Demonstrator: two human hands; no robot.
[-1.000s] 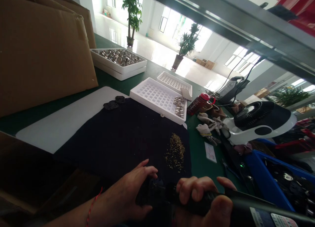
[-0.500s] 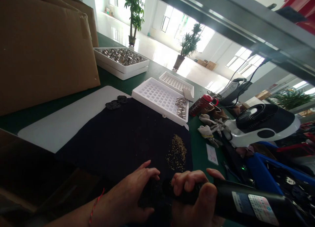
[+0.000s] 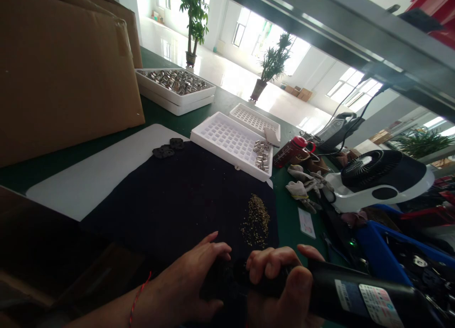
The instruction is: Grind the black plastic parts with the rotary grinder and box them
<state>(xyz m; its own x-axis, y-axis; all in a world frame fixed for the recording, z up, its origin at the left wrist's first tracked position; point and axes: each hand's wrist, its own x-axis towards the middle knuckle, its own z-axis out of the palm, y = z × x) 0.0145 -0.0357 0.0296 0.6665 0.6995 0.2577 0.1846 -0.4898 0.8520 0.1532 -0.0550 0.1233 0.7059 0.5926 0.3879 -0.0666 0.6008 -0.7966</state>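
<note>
My right hand [image 3: 284, 280] is wrapped around a black electric screwdriver [image 3: 327, 285], whose labelled body points away to the lower right. Its front end is at a dark part [image 3: 220, 278], and where the two meet is too dark to make out. My left hand [image 3: 195, 271], with a red string at the wrist, curls around that part, thumb below and fingers above. Just beyond my hands, a loose pile of tiny gold-coloured screws [image 3: 259, 216] lies on the dark cloth [image 3: 177, 200]. Two black parts [image 3: 167, 150] rest at the cloth's far left.
A white grid tray [image 3: 223, 136] holds metal pieces at its right end. Behind stands a tray of metal fittings [image 3: 177, 84]. Cardboard boxes [image 3: 67, 72] wall the left. At right are a red bottle [image 3: 291, 150], gloves [image 3: 302, 183], a fan [image 3: 384, 178] and a blue bin [image 3: 377, 242].
The screwdriver's body has dipped very slightly at its right end. Both hands otherwise hold nearly the same place.
</note>
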